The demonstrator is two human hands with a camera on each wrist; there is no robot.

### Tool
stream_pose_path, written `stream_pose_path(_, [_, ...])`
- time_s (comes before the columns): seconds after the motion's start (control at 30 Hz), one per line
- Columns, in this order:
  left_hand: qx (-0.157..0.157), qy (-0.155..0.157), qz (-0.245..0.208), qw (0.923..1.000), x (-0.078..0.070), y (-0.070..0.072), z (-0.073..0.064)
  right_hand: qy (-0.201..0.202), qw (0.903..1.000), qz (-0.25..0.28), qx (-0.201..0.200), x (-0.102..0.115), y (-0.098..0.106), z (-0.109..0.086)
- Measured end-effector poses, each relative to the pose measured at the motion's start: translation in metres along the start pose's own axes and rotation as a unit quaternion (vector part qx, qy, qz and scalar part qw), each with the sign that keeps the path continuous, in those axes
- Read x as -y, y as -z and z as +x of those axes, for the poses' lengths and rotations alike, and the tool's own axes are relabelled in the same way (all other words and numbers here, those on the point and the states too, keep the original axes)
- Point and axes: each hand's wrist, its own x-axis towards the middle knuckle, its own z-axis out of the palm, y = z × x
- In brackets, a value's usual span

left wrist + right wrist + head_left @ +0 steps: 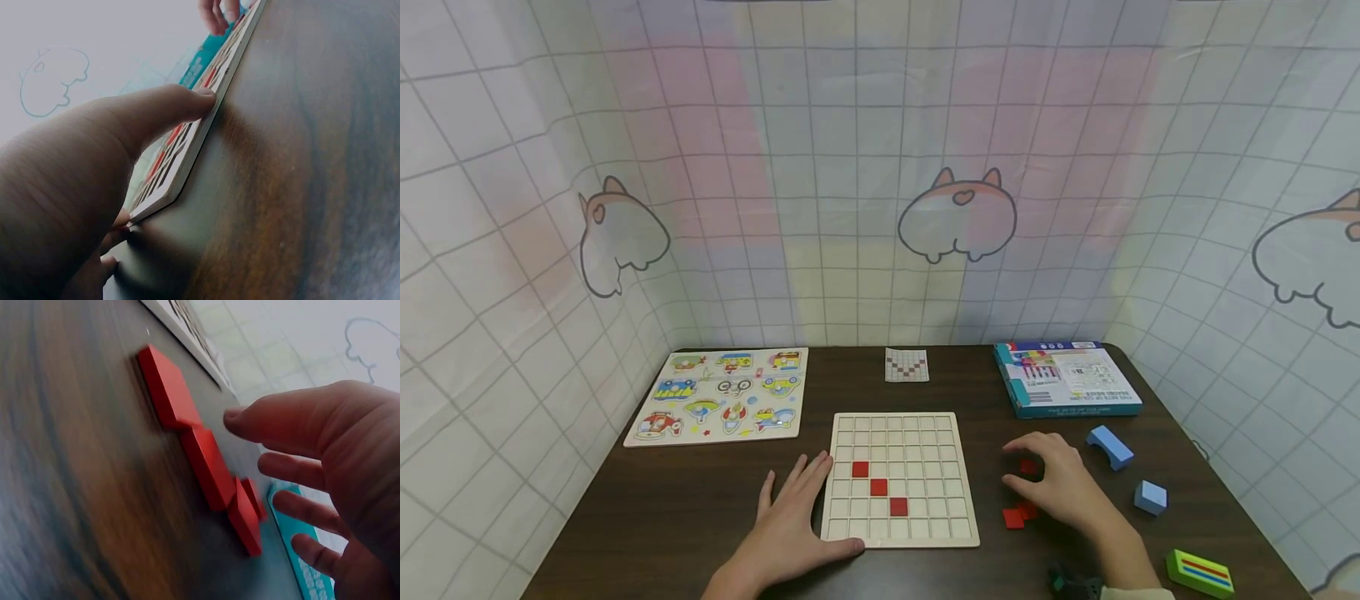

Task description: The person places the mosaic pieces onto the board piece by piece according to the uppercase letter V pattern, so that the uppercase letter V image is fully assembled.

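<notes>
A pale wooden grid board (pixel 925 483) lies mid-table, with three red square tiles (pixel 878 487) in a diagonal line across its cells. My left hand (pixel 793 525) steadies the board's lower left corner: the thumb rests on the front edge, and the fingers, fairly straight, touch the left side. To the right of the board, my right hand (pixel 1056 483) hovers over several loose red tiles (pixel 1013 519), thumb and fingers apart, nothing between them. In the right wrist view these loose tiles (pixel 169 387) lie in an overlapping row just beyond the thumb.
A small patterned card (pixel 907 365) lies behind the board. The vehicle picture puzzle (pixel 718 396) is at back left, a flat box (pixel 1075 379) at back right. Down the right side are a blue arch block (pixel 1109 447), a blue cube (pixel 1151 497) and a green striped block (pixel 1199 573).
</notes>
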Motion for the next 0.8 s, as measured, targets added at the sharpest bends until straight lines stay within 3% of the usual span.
stream_pose_path(0.8, [0.005,0.002,-0.009,0.9999,-0.002,0.003,-0.001,-0.07,0.9967,-0.025,0.033,-0.019,0.009,-0.006])
